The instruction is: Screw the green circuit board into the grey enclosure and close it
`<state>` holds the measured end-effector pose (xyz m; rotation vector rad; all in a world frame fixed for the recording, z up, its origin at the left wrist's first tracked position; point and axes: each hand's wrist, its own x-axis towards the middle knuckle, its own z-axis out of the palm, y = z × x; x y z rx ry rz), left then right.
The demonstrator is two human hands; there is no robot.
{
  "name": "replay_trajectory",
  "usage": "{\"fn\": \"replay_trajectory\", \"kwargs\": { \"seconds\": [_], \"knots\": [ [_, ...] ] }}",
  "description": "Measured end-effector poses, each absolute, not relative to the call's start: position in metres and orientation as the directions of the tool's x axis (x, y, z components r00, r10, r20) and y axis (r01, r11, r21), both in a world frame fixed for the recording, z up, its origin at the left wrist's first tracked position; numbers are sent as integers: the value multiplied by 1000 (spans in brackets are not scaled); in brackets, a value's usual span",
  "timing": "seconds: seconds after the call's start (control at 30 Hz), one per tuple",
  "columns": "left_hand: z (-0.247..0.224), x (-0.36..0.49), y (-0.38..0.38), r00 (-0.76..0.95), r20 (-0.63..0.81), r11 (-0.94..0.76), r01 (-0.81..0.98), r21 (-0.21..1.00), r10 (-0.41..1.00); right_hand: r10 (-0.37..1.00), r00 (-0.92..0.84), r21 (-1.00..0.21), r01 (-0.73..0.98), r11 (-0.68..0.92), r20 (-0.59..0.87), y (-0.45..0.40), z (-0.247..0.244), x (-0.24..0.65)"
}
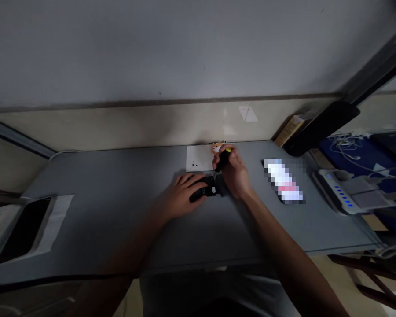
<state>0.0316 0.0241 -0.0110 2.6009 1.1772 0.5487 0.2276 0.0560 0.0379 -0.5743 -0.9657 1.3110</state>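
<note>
My right hand (236, 174) is wrapped around the black handle of a screwdriver (223, 158) with a yellow end. Its thin shaft points down at a small black device (212, 188) lying on the desk. With fingers over the top and thumb along the near edge, my left hand (188, 193) holds the device at its left end. A pale label shows on the device, whose exact kind I cannot make out. Just behind it lies a white sheet of paper (198, 157) bearing several tiny dark pieces (194, 164), perhaps screws. An orange and white animal-face trinket (217, 148) sits at the paper's far right.
Right of my hands, a lit phone (284, 181) lies on the grey desk (119, 176). Farther right stands a power strip (343, 193) with plugs and cables. A dark phone-like slab (26, 229) rests on paper at the left. A wall (152, 125) closes the back.
</note>
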Motion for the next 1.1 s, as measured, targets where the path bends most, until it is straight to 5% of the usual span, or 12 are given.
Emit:
{"fn": "replay_trajectory", "kwargs": {
  "seconds": [1.1],
  "knots": [
    [-9,33,25,580,245,-624,657,424,777,947,-61,-798,-557,230,316,44,44,221]
  ]
}}
